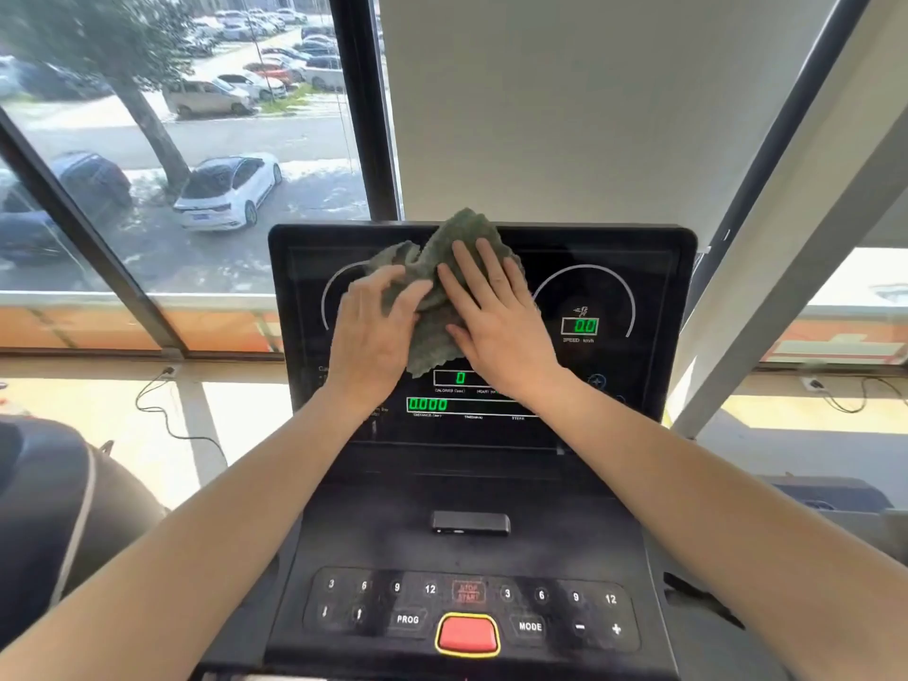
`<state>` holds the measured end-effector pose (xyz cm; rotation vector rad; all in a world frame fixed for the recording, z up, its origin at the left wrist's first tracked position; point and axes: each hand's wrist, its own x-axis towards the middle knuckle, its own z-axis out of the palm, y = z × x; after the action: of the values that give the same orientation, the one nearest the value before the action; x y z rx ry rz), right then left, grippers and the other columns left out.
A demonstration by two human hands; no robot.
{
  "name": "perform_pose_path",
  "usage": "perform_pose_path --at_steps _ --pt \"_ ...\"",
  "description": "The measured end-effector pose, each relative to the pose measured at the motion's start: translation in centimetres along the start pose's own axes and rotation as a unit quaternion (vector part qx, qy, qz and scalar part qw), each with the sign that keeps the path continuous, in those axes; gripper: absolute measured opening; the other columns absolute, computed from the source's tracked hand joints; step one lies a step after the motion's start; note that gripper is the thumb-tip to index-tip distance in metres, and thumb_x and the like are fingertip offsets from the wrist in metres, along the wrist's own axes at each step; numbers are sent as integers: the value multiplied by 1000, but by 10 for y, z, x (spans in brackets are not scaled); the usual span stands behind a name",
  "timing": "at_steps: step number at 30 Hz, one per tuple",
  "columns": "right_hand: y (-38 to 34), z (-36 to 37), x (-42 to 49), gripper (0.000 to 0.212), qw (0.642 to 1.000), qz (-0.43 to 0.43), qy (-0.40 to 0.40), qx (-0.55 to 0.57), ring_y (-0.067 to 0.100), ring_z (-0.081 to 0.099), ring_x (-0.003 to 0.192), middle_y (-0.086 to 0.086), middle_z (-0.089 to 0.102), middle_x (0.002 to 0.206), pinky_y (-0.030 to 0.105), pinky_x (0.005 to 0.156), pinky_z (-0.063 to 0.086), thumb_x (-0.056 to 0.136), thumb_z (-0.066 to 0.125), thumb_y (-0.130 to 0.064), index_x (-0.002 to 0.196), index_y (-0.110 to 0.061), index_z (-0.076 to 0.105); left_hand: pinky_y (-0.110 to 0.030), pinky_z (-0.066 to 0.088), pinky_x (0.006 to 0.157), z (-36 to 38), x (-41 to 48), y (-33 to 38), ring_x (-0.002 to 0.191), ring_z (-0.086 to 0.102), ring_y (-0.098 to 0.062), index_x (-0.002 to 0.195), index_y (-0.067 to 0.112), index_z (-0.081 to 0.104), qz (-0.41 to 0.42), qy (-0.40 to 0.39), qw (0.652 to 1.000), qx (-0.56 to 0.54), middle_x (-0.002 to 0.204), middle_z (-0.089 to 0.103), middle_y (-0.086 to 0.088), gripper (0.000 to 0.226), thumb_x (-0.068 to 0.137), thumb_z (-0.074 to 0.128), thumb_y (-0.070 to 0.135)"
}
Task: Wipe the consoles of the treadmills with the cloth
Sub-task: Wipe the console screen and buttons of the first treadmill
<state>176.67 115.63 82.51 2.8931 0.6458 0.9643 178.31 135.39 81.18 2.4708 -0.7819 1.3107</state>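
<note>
Head view, grey-green cloth (459, 235) lying crumpled against the treadmill console (648, 267) at upper centre of frame, right hand (496, 317) pressing it flat with straight fingers, left hand (371, 336) resting loosely on its left fold, fingers relaxed.

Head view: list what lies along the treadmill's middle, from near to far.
red button → STOP/START key → small black clip → green distance readout → cloth → console's top edge
</note>
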Motion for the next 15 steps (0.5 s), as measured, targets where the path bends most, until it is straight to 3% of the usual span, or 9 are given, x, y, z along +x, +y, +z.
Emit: perform_pose_path --at_steps 4,8,15 --pt "-18 16 -40 74 1000 7 -30 4 33 7 154 11 13 166 53 123 11 96 56 -36 158 -13 23 -49 44 107 8 -35 0 130 50 -38 135 8 62 48 -58 997 -15 147 50 -21 35 100 59 12" --pt "-40 31 -88 76 997 30 -73 14 37 19 150 9 23 164 53 123 13 95 59 -34 159 -17 21 -50 40 113 8 -78 11 145 38 -37 139 5 59 43 -112 992 -29 156 41 -18 42 98 65 13" --pt "-71 46 -146 76 988 41 -148 29 38 22 148 8 28 160 54 123 14 94 59 -30 159 -17 21 -56 34 115 8 -143 30 146 33 -41 144 12 55 26 -194 980 -34 161 32 -18 52 95 68 22"
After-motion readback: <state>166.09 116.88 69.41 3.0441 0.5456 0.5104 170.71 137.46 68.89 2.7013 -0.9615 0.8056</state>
